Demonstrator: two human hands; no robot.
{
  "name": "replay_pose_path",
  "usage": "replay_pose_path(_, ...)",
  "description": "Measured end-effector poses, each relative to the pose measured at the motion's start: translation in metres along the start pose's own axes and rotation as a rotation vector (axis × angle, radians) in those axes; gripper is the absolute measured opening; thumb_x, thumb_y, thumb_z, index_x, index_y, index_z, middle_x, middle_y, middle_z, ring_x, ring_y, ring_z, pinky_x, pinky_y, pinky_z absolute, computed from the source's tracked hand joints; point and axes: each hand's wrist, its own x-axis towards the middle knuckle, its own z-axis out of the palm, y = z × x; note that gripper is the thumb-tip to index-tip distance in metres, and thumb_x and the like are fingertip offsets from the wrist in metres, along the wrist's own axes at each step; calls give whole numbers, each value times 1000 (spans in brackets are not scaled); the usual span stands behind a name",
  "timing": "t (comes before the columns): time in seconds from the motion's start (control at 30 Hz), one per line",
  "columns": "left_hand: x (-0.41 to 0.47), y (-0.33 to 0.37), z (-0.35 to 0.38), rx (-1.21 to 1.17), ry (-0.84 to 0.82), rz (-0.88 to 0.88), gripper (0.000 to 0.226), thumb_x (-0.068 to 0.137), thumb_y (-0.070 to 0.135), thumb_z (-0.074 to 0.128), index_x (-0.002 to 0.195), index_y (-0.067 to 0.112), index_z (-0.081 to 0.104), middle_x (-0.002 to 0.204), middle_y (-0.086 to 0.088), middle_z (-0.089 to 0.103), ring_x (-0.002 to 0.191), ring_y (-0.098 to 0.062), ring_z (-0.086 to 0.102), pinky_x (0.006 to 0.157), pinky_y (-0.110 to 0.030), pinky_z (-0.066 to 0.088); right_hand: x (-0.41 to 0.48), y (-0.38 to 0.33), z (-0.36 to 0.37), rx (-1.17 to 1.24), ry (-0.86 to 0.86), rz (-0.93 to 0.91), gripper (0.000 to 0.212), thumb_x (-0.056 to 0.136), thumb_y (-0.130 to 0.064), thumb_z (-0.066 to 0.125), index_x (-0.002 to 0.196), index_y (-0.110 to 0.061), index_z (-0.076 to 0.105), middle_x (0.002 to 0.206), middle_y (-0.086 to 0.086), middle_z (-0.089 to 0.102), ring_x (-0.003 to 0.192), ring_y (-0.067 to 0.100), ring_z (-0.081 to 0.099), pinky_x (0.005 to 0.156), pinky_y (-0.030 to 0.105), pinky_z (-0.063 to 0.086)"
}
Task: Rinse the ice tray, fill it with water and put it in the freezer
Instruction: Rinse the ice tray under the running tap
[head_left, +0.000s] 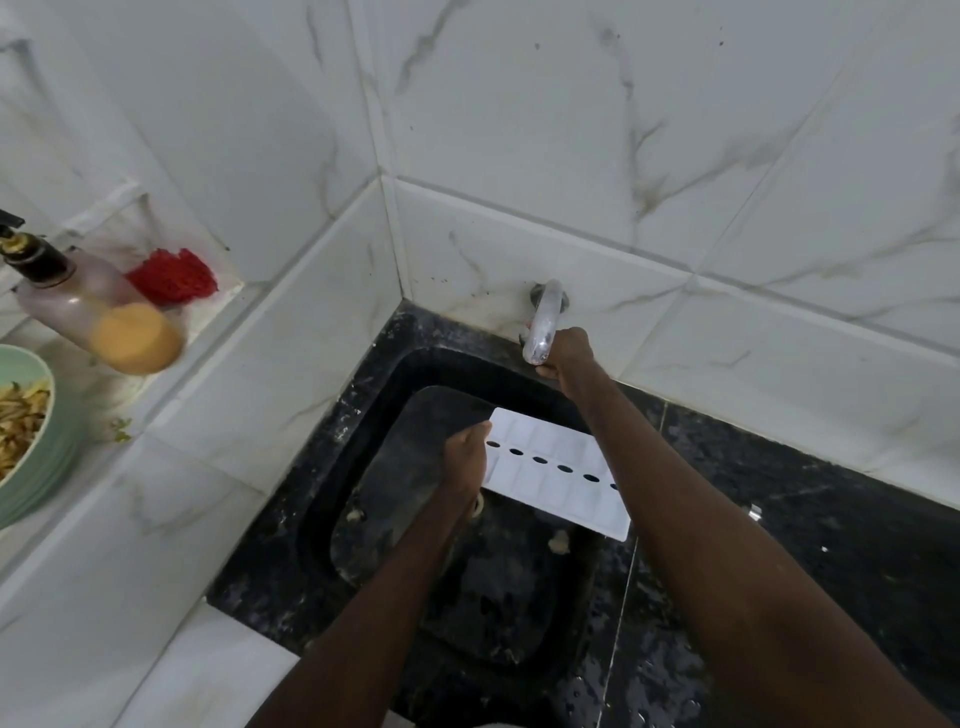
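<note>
Holding the ice tray: our left grip (465, 460) is curled round one short end of the ice tray (556, 467), above the sink (358, 415).
Right grip: our right grip (566, 353) is wrapped round the tap (543, 322) at the sink's back edge; we see no water running.
Tray's place: over the sink's basin, its far corner at the sink's right rim; we cannot tell whether it rests there.
Long axis: runs across the sink, from the held end over the middle to the free end at the right rim. The cells seem to face up, with a row of dark holes along the centre line.
Handling: thin white plastic, so we judge it light, slightly bendy and slick when wet. Filled, it would likely sag and slop if held by one end, so we should take both short ends and keep it level.
</note>
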Motion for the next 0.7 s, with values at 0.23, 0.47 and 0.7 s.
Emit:
replay_pose_path(0.23, 1, 2, 11, -9, -33, -17, 21, 103, 15, 59, 107, -2, 71, 87, -9, 69, 72, -17, 65, 51, -19, 52, 9, 5, -8, 73, -17, 14, 37, 81, -39, 77, 94, -4, 77, 82, 9, 79, 83, 25, 78, 80, 42, 65)
replay_pose_path(0.47, 6, -3, 13, -4, -26, -7, 23, 103, 16, 59, 105, -3, 71, 95, -15, 70, 89, -29, 68, 82, -39, 55, -7, 0, -5, 59, 29, -17, 27, 90, -31, 70, 89, -4, 75, 84, 11, 77, 77, 25, 72, 67, 36, 61)
replay_pose_path(0.7, 11, -16, 3, -50, 35, -38, 26, 102, 12, 59, 114, -9, 70, 108, -22, 71, 97, -32, 67, 85, -41, 55, -77, 37, -15, -793, 19, -605, 31, 96, -14, 50, 65, -19, 51, 77, 3, 60, 74, 27, 59, 68, 34, 38)
